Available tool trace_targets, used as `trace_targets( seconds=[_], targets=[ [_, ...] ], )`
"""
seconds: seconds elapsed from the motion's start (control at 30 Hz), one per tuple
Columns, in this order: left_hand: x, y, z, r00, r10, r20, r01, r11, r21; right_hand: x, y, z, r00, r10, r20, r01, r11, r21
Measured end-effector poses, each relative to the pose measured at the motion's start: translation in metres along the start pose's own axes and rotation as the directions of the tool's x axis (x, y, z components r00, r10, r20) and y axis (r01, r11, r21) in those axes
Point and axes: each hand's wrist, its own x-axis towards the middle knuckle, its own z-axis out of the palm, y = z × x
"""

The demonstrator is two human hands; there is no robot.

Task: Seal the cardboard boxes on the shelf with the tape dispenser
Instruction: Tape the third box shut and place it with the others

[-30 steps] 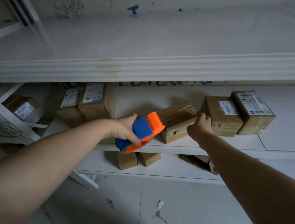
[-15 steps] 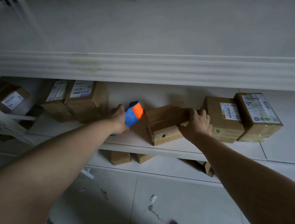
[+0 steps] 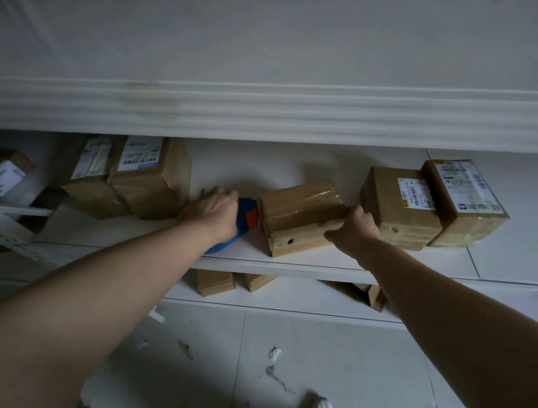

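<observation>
Head view: left hand, fingers wrapped round the tape dispenser, presses it against the left end of the middle box near the shelf front edge. Right hand, fingers curled, grips its right end. Keep that brace firm and pull the tape straight.

Label text: none legible; the print is too blurred.
Barcodes: on white shipping labels atop cardboard boxes right and left of the fingers.
</observation>
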Motion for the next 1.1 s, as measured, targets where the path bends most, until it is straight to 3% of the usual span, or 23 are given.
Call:
trace_targets(
  seconds=[0.03,0.1,0.23,0.37,0.5,0.57,0.67,0.73,0.8,0.87,0.93,0.97,1.03,1.1],
  targets=[
    [0.000,0.004,-0.004,0.998,0.058,-0.037,-0.062,0.990,-0.126,0.000,0.002,0.002,1.000,0.021,0.007,-0.021,1.000,-0.003],
    [-0.001,0.014,-0.007,0.989,0.146,0.037,-0.118,0.906,-0.406,-0.002,0.005,0.003,0.999,0.034,-0.003,-0.034,0.998,0.060],
    [-0.005,0.024,-0.004,0.968,0.189,0.165,-0.065,0.824,-0.563,-0.006,0.003,-0.004,0.998,-0.017,-0.065,0.036,0.952,0.304],
    [-0.013,0.023,-0.010,0.929,0.255,0.268,0.047,0.638,-0.769,-0.001,-0.007,-0.022,0.985,-0.045,-0.167,0.124,0.858,0.499],
    [-0.024,0.026,-0.003,0.873,0.215,0.439,0.229,0.612,-0.757,0.006,-0.009,-0.019,0.989,-0.135,-0.056,0.138,0.739,0.660],
    [-0.028,0.028,0.000,0.825,0.222,0.520,0.272,0.650,-0.709,0.005,-0.008,-0.006,0.979,-0.203,0.017,0.132,0.697,0.705],
    [-0.034,0.029,0.002,0.756,0.206,0.621,0.263,0.774,-0.577,0.008,-0.008,0.009,0.969,-0.235,0.081,0.088,0.630,0.772],
    [-0.035,0.027,0.001,0.748,0.196,0.634,0.245,0.807,-0.538,0.012,-0.006,0.011,0.977,-0.202,0.064,0.067,0.581,0.811],
    [-0.033,0.022,-0.004,0.749,0.200,0.631,0.188,0.850,-0.492,0.012,-0.001,0.010,0.990,-0.138,0.021,0.067,0.607,0.792],
    [-0.026,0.015,-0.008,0.835,0.165,0.525,0.101,0.892,-0.441,0.008,0.003,0.008,0.994,-0.090,-0.066,0.111,0.731,0.673],
    [-0.017,0.005,-0.013,0.960,0.092,0.263,0.019,0.920,-0.390,0.003,0.002,0.007,0.982,-0.113,-0.150,0.176,0.835,0.521],
    [-0.013,0.000,-0.014,0.989,0.049,0.140,0.001,0.942,-0.335,-0.001,-0.001,0.007,0.973,-0.145,-0.180,0.213,0.861,0.462],
    [-0.010,-0.009,-0.016,0.999,-0.002,0.044,0.010,0.981,-0.195,-0.008,-0.012,0.007,0.950,-0.215,-0.228,0.290,0.875,0.387],
    [-0.010,-0.015,-0.012,0.995,-0.040,0.091,0.045,0.997,-0.056,-0.016,-0.023,0.008,0.939,-0.256,-0.232,0.324,0.884,0.337]
  ],
)
